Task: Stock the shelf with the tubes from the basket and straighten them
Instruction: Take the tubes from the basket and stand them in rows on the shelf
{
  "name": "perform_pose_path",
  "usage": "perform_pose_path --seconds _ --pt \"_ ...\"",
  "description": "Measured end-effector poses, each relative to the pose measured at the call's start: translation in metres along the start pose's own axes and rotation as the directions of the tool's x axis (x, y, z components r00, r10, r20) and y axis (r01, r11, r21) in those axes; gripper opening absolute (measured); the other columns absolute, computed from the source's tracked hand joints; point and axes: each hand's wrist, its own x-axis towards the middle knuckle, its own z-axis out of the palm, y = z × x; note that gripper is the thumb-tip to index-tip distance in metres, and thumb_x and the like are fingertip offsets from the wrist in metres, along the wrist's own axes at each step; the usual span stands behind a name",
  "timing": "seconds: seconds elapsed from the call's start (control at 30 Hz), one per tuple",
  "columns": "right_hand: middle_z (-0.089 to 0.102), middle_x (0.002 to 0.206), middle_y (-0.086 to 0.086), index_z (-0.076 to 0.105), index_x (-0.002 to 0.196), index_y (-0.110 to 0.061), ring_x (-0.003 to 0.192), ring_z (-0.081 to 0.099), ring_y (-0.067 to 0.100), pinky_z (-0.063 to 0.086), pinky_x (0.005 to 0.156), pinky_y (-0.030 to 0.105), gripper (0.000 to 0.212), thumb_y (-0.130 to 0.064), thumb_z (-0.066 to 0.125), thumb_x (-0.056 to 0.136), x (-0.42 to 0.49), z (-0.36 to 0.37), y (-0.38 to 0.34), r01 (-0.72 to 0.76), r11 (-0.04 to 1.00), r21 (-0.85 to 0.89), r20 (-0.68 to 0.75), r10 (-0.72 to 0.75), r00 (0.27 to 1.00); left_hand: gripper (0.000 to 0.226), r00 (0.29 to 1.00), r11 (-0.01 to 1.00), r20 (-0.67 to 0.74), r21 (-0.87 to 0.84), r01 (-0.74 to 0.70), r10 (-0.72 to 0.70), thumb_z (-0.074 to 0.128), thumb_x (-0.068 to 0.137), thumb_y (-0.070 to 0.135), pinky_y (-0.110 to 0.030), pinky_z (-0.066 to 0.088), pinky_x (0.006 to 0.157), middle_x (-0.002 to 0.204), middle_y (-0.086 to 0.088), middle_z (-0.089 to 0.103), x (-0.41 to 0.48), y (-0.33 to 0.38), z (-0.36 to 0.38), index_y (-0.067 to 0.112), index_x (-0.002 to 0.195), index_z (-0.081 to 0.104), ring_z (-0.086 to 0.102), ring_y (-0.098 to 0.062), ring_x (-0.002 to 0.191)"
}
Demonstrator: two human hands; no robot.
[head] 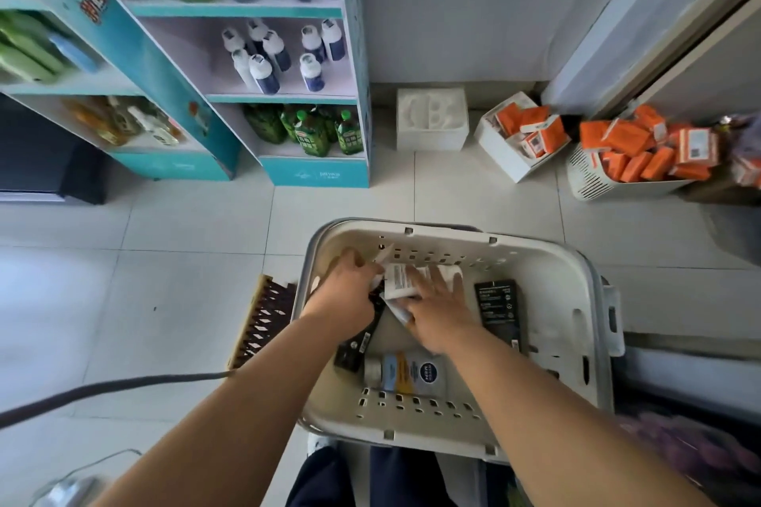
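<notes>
Pickup step: in the basket (549, 280) at 6 o'clock, left grip (350, 286) pinches white tubes (400, 281); right grip (440, 311) lies spread on them. Next, I judge: lift them to the shelf (280, 98) at 11 o'clock.

Left hand (348, 290) curled, seemingly gripping; right hand (438, 315) flat, fingers (434, 284) spread.

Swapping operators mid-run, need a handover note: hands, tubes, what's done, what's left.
Left hand grips the white tubes inside the basket. Right hand lies flat on them.
Loose in the basket: right black tube, left black tube, blue-and-white tube.
Done: no tubes visible on the shelf.
Left: lift every tube out, shelve, straighten.
</notes>
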Motion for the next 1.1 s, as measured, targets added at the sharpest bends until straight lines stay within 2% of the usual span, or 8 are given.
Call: perform_pose_path --seconds 0.13,0.27,0.33,0.4,0.53,0.7,0.8,1.1 --pt "-0.004 0.162 -0.002 0.019 0.15 -0.042 0.149 -0.005 0.032 -0.006 0.112 0.067 0.059 -0.04 0.045 0.097 -0.006 0.004 0.002 0.05 0.999 -0.021 -0.145 -0.053 0.988 0.069 0.994 0.957 0.02 0.272 -0.105 0.103 0.054 0.079 -0.006 -0.039 0.049 0.095 0.129 -0.005 0.038 0.0 0.002 -0.003 0.028 0.138 0.042 0.041 -0.026 0.123" --pt "0.06 0.132 0.003 0.064 0.121 -0.033 0.116 0.062 0.025 0.039 0.101 0.061 0.036 -0.03 0.064 0.085 -0.016 0.0 0.011 0.038 0.983 0.178 -0.491 0.056 0.869 0.062 0.975 0.857 -0.033 0.483 -0.178 0.221 0.051 0.09 0.002 -0.04 0.045 0.096 0.132 -0.006 0.048 0.007 0.006 -0.008 0.019 0.146 0.032 0.045 -0.028 0.124" --pt "0.072 0.111 0.004 0.075 0.102 -0.022 0.093 0.071 0.025 0.055 0.087 0.049 0.026 -0.016 0.076 0.077 -0.022 0.005 0.018 0.133 0.904 0.407 -0.623 0.169 0.763 0.056 0.968 0.836 -0.046 0.516 -0.188 0.246 0.055 0.09 0.006 -0.039 0.046 0.094 0.129 -0.005 0.052 0.01 0.007 -0.009 0.018 0.143 0.039 0.049 -0.028 0.12" --pt "0.075 0.101 0.006 0.079 0.09 -0.014 0.087 0.071 0.024 0.06 0.078 0.036 0.019 -0.002 0.078 0.075 -0.031 0.001 0.017 0.154 0.759 0.632 -0.579 0.33 0.746 0.047 0.962 0.826 -0.064 0.53 -0.193 0.265 0.062 0.087 0.009 -0.038 0.048 0.091 0.127 -0.004 0.049 0.012 0.008 -0.012 0.018 0.132 0.053 0.048 -0.027 0.118" --pt "0.072 0.093 -0.003 0.075 0.079 -0.016 0.086 0.063 0.007 0.045 0.064 0.005 0.021 0.002 0.066 0.085 -0.043 -0.006 0.02 0.008 0.456 0.89 -0.251 0.474 0.844 0.04 0.944 0.769 -0.016 0.584 -0.259 0.331 0.062 0.083 0.004 -0.036 0.043 0.091 0.128 -0.004 0.043 0.016 0.016 -0.013 0.015 0.122 0.058 0.042 -0.025 0.12" --pt "0.065 0.089 -0.007 0.066 0.072 -0.016 0.088 0.057 0.002 0.045 0.068 0.015 0.025 0.005 0.061 0.086 -0.056 -0.015 0.026 -0.045 0.267 0.963 -0.098 0.497 0.862 0.027 0.904 0.7 0.02 0.626 -0.345 0.427 0.083 0.065 0.026 -0.036 0.048 0.084 0.105 0.001 0.062 0.019 0.015 -0.021 0.021 0.089 0.072 0.057 -0.022 0.102" --pt "0.067 0.086 -0.001 0.064 0.075 -0.007 0.087 0.061 0.009 0.045 0.061 0.011 0.017 0.007 0.061 0.085 -0.066 -0.026 0.03 0.027 0.112 0.993 -0.086 0.56 0.824 0.016 0.911 0.766 0.067 0.518 -0.38 0.406 0.06 0.09 0.027 -0.034 0.039 0.098 0.116 0.005 0.061 0.019 0.013 -0.024 0.025 0.107 0.061 0.053 -0.02 0.113" --pt "0.067 0.069 -0.002 0.058 0.056 -0.02 0.078 0.064 0.013 0.05 0.075 0.026 0.04 0.01 0.066 0.08 -0.111 -0.049 0.014 0.266 -0.132 0.955 -0.129 0.624 0.771 0.021 0.922 0.918 -0.046 -0.088 -0.386 0.384 0.055 0.096 0.032 -0.028 0.041 0.078 0.112 0.009 0.064 -0.009 0.035 -0.055 0.025 0.115 0.061 0.057 -0.013 0.101"
